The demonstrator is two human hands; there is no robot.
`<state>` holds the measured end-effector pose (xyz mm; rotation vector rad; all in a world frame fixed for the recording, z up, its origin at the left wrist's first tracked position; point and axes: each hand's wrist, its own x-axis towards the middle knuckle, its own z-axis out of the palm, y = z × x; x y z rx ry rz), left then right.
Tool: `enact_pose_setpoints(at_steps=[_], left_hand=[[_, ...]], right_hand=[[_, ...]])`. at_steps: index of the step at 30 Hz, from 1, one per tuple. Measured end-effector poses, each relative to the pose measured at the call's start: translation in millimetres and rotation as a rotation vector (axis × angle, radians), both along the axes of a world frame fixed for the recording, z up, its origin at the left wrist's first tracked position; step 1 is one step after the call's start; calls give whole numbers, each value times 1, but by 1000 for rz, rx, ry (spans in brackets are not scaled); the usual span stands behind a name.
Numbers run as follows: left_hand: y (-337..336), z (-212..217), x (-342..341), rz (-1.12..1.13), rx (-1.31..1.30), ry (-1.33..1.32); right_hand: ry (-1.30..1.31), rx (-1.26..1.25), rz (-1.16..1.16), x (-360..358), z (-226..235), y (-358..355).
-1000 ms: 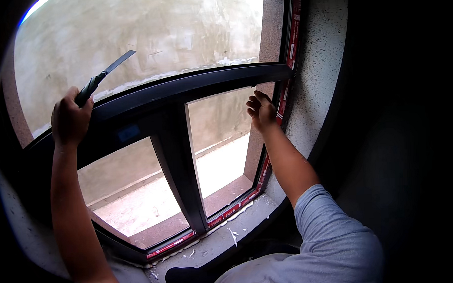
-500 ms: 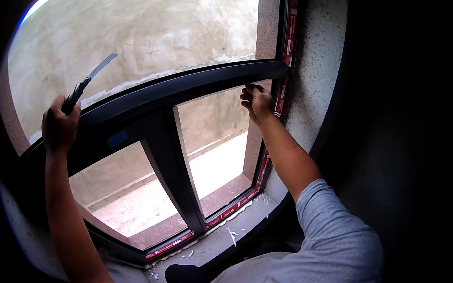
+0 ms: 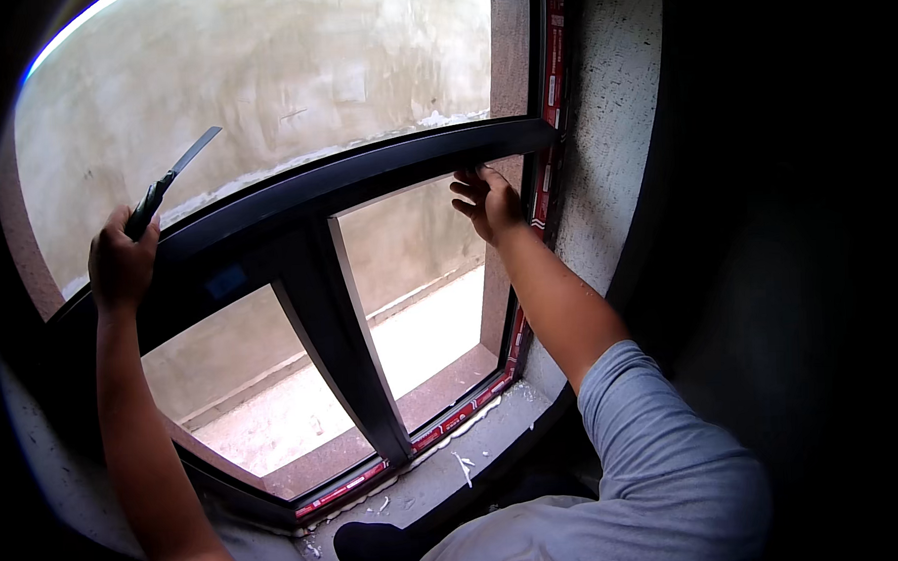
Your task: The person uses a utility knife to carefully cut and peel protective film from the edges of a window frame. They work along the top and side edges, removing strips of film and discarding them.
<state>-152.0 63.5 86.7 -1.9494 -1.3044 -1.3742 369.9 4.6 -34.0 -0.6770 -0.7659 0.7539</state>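
My left hand (image 3: 122, 260) is closed around the dark green handle of a utility knife (image 3: 152, 204). Its long, narrow blade points up and to the right, in front of the upper pane. That hand is at the left part of the dark window frame's crossbar (image 3: 366, 175). Farther right, my right hand (image 3: 490, 202) is raised to the underside of the same bar, near its right end. Its thumb and forefinger are pinched against a dark spot there, while the other fingers are loosely bent. Whatever lies in the pinch is too dark to make out.
Red printed protective tape (image 3: 464, 415) runs along the frame's bottom and right edges. White scraps (image 3: 463, 466) lie on the grey sill (image 3: 417, 489). A blue sticker (image 3: 226, 281) is on the left sash. Rough plastered wall (image 3: 612, 126) borders the window on the right.
The view has shifted slightly. My right hand has slid a little left along the underside of the crossbar, its free fingers somewhat more spread. My left hand still grips the knife in nearly the same place.
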Motion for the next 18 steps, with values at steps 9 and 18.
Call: enact_pose_setpoints(at_steps=[9, 18], left_hand=[[-7, 2, 6, -35, -36, -12], [3, 1, 3, -69, 48, 18]], right_hand=[[28, 207, 154, 24, -26, 18], [-89, -153, -270, 34, -55, 36]])
